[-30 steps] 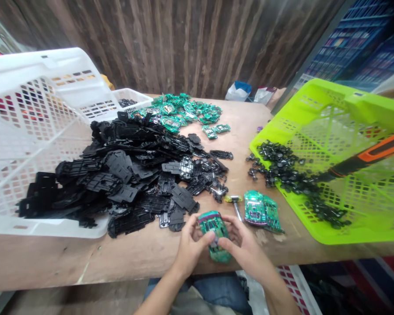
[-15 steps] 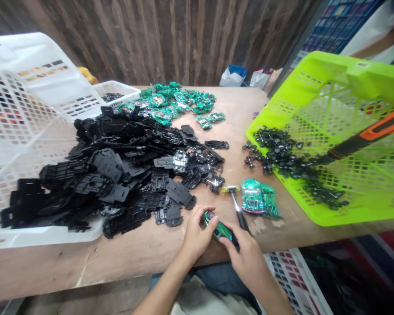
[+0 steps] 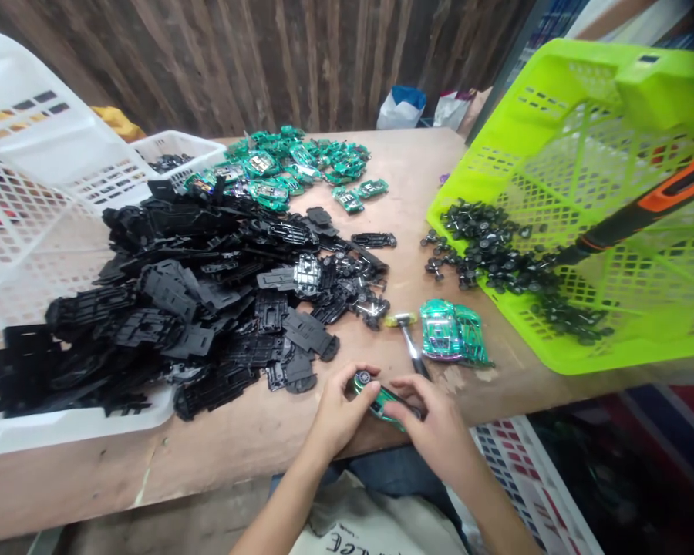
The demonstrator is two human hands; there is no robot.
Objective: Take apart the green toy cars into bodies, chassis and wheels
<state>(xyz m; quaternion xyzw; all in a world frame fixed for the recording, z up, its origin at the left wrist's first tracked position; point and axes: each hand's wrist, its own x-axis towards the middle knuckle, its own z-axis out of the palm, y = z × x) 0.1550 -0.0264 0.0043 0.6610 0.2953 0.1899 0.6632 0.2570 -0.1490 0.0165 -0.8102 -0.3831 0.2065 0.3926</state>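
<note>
Both hands hold one green toy car point(image 3: 386, 405) on its side near the table's front edge. My left hand point(image 3: 342, 408) grips the end with a visible black wheel, thumb across the body. My right hand point(image 3: 431, 412) has its fingers and thumb round the other end, partly hiding it. Just beyond lies a small hammer point(image 3: 412, 344) with a yellow head. To its right rest a few green car body shells point(image 3: 452, 333). Left of the hands spreads a big pile of black car chassis plates point(image 3: 208, 285), some with wheels.
A lime-green basket point(image 3: 567, 351) on the right lies tipped, with black wheel axles point(image 3: 491, 243) and an orange-black handled tool point(image 3: 641, 208). More green toy cars point(image 3: 292, 166) are heaped at the back. White baskets point(image 3: 40, 108) stand on the left.
The view has shifted slightly. My right hand has changed its grip on the toy car, its fingers raised more over the far end; my left hand keeps its hold.
</note>
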